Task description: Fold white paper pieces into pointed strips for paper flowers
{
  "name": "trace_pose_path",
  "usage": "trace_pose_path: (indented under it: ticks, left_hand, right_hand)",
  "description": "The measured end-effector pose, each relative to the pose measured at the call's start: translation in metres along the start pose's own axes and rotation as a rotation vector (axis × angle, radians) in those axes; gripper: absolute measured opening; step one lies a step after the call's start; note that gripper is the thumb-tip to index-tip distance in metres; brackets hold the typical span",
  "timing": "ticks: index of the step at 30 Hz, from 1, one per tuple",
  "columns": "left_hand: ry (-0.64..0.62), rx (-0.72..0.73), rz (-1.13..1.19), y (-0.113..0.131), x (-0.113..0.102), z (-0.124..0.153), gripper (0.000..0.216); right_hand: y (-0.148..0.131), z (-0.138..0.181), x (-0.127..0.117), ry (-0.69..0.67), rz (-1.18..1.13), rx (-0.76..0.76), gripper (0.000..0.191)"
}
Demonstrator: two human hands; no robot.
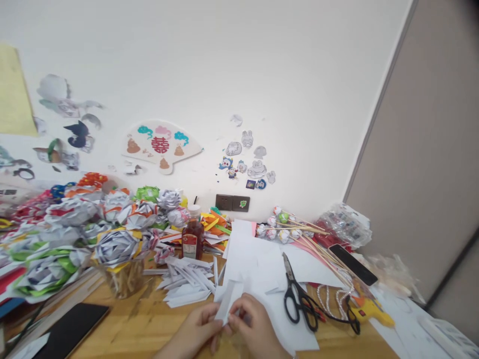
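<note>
Both hands meet at the front of the table around a narrow folded strip of white paper (226, 302). My left hand (200, 326) pinches the strip's near left side between thumb and fingers. At its lower right edge, my right hand (251, 319) closes thumb and fingertips on the same paper. Beyond my left hand lies a pile of folded white paper pieces (189, 281). White paper sheets (258, 262) spread out beyond and under my right hand. Black-handled scissors (295, 296) rest on them to the right, blades pointing away.
Folded paper flowers (67, 239) crowd the left side. A bottle of dark red liquid (192, 237) stands behind the paper pile. Lollipops on sticks (284, 227), a phone (353, 264) and a yellow glue gun (374, 310) lie to the right. A black tablet-like slab (71, 331) sits front left.
</note>
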State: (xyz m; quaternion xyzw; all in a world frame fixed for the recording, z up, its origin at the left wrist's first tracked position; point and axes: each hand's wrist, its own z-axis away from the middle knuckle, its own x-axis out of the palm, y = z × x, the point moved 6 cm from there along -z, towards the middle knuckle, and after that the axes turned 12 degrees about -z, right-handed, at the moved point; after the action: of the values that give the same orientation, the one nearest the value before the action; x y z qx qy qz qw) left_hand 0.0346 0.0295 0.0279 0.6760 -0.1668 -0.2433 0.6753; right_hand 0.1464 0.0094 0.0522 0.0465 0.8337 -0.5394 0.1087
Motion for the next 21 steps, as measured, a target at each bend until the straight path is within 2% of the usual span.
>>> trace_pose_path:
  ticks: [10,17,21]
  left_hand:
    - [-0.039,0.083,-0.019,-0.004,0.004,0.0,0.04]
    - [-0.046,0.09,-0.081,-0.004,0.005,0.0,0.039]
    - [-0.014,0.071,-0.096,-0.003,0.003,0.0,0.04]
  right_hand:
    - [-0.007,0.002,-0.001,0.025,0.024,-0.043,0.017]
    - [0.001,0.001,0.001,0.035,-0.044,0.025,0.017]
    - [0.012,0.002,0.004,-0.001,-0.157,0.101,0.02]
